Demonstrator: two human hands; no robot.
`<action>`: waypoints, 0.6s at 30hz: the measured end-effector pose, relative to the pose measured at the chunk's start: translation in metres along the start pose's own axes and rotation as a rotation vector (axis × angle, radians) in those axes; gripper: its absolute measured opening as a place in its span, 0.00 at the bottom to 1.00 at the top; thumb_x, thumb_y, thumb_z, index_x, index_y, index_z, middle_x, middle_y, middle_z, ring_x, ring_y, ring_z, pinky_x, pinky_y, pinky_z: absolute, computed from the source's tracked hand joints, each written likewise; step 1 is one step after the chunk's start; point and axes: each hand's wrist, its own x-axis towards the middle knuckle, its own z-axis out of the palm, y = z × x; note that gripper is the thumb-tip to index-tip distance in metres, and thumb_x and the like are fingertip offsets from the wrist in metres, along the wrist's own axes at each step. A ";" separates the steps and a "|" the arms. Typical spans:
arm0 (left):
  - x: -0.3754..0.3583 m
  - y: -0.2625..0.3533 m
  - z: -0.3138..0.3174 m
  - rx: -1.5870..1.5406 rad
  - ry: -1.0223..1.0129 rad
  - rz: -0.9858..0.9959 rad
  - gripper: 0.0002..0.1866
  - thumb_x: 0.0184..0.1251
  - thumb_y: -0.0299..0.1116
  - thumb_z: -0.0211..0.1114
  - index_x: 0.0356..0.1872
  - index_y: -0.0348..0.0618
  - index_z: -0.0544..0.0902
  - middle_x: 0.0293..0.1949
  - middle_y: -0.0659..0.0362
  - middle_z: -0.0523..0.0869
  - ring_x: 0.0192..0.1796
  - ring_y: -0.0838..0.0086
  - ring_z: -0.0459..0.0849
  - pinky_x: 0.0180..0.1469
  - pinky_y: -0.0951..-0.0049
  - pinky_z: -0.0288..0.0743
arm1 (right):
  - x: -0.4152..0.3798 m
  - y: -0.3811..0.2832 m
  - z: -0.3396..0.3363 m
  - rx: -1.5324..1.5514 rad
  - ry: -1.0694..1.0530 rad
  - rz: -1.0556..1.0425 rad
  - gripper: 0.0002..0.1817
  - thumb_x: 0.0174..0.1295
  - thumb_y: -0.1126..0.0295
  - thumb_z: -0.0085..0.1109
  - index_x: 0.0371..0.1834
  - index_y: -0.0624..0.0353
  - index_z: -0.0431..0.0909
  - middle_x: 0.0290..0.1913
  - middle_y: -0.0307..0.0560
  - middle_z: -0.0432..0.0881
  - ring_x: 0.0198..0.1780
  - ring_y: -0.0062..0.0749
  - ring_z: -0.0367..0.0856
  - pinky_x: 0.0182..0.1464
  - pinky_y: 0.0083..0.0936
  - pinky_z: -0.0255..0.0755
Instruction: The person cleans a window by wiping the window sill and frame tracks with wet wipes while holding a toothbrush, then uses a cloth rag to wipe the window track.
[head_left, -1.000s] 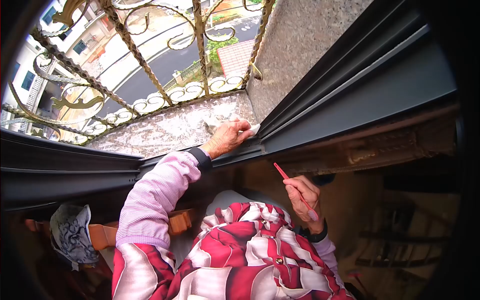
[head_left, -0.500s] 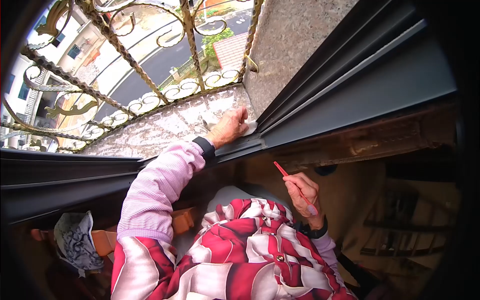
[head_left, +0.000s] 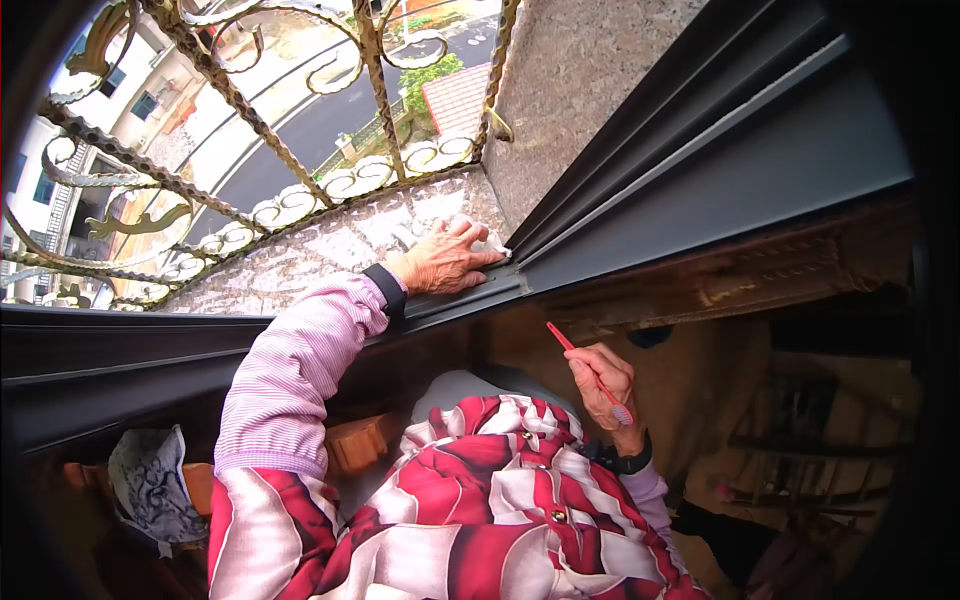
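My left hand (head_left: 450,262) presses a crumpled white cloth (head_left: 490,242) against the corner where the dark window track (head_left: 470,300) meets the upright frame (head_left: 700,160). Its fingers are bent over the cloth and point to the right. Lower down, in front of my chest, my right hand (head_left: 604,384) is closed round a red toothbrush (head_left: 561,337). The brush's handle end points up and left, and its bristles show near my wrist.
Beyond the track lies a stone sill (head_left: 340,245), bounded by an ornate metal grille (head_left: 240,105), with a road far below. A stone wall (head_left: 570,90) rises beside the frame. A patterned cap (head_left: 160,485) hangs on wooden furniture (head_left: 355,445) at lower left.
My left hand and forearm have shifted slightly left, and the hand now lies flatter over the track, with its fingers toward the corner. My right hand has barely moved.
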 end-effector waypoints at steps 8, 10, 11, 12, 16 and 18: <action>0.000 0.000 -0.010 0.204 -0.100 0.008 0.22 0.55 0.38 0.57 0.54 0.58 0.78 0.50 0.52 0.69 0.55 0.60 0.69 0.51 0.50 0.67 | 0.007 -0.001 -0.003 -0.017 0.012 -0.044 0.06 0.59 0.78 0.55 0.38 0.65 0.78 0.30 0.50 0.78 0.28 0.37 0.78 0.30 0.26 0.71; -0.008 0.000 -0.016 0.205 -0.172 -0.016 0.23 0.53 0.37 0.57 0.54 0.59 0.78 0.51 0.52 0.68 0.55 0.60 0.69 0.51 0.50 0.67 | 0.005 0.002 -0.005 -0.026 0.023 -0.039 0.06 0.59 0.78 0.55 0.38 0.65 0.78 0.31 0.51 0.78 0.29 0.38 0.79 0.31 0.26 0.71; -0.014 -0.001 -0.017 0.230 -0.174 -0.011 0.24 0.52 0.37 0.57 0.55 0.59 0.78 0.51 0.52 0.68 0.55 0.60 0.68 0.51 0.50 0.67 | 0.004 0.003 -0.006 -0.035 0.036 -0.035 0.05 0.59 0.78 0.55 0.38 0.65 0.78 0.31 0.51 0.78 0.30 0.39 0.79 0.31 0.27 0.71; -0.020 -0.002 -0.019 0.255 -0.177 -0.006 0.24 0.52 0.37 0.57 0.55 0.60 0.77 0.51 0.52 0.68 0.55 0.60 0.68 0.51 0.50 0.67 | 0.003 0.005 -0.007 -0.044 0.048 -0.030 0.05 0.59 0.78 0.55 0.38 0.65 0.78 0.31 0.51 0.78 0.30 0.39 0.79 0.32 0.27 0.72; -0.041 -0.001 -0.033 0.211 -0.303 -0.076 0.26 0.52 0.35 0.57 0.57 0.63 0.76 0.51 0.52 0.68 0.56 0.60 0.68 0.50 0.49 0.67 | 0.001 0.007 -0.010 -0.043 0.066 0.001 0.05 0.58 0.78 0.56 0.37 0.65 0.78 0.32 0.52 0.79 0.31 0.41 0.80 0.32 0.28 0.72; -0.054 -0.005 -0.035 0.256 -0.304 -0.056 0.26 0.54 0.32 0.57 0.58 0.62 0.75 0.50 0.52 0.69 0.53 0.60 0.70 0.48 0.54 0.70 | 0.002 0.010 -0.010 -0.041 0.081 -0.021 0.05 0.58 0.78 0.56 0.37 0.65 0.78 0.32 0.52 0.79 0.32 0.41 0.80 0.33 0.28 0.72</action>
